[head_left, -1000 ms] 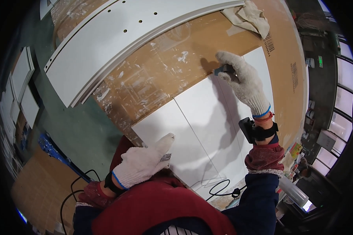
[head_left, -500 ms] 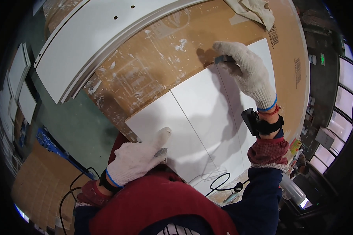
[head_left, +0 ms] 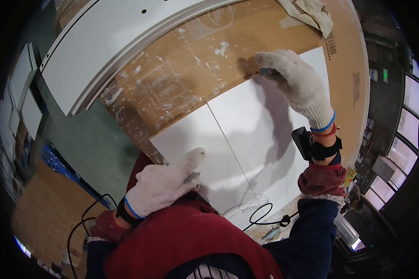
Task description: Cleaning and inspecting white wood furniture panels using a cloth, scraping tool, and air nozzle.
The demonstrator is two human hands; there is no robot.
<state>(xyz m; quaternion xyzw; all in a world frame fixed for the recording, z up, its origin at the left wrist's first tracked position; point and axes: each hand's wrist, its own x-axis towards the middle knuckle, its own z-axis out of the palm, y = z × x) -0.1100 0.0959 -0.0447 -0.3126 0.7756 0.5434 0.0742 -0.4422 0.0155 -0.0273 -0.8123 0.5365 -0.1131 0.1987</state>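
Note:
A white flat panel [head_left: 246,139] lies on a brown cardboard-covered work surface [head_left: 186,69]. My right hand [head_left: 298,83], in a white knit glove, reaches to the panel's far edge and grips a small dark tool [head_left: 264,71] there. My left hand [head_left: 165,183], also gloved, rests on the panel's near left edge, fingers closed on a small grey piece [head_left: 192,177]. A thin line [head_left: 228,144] runs across the panel between the two hands. A dark device is strapped to my right wrist [head_left: 312,144].
A long white board [head_left: 121,51] with small holes lies at the back left. A crumpled cloth [head_left: 312,11] sits at the far right of the cardboard. A black cable [head_left: 260,216] loops near the panel's near edge. Green floor [head_left: 88,144] lies left.
My right hand has slid a little to the left along the panel's far edge. The view has shifted slightly, and my left hand stays at the near edge.

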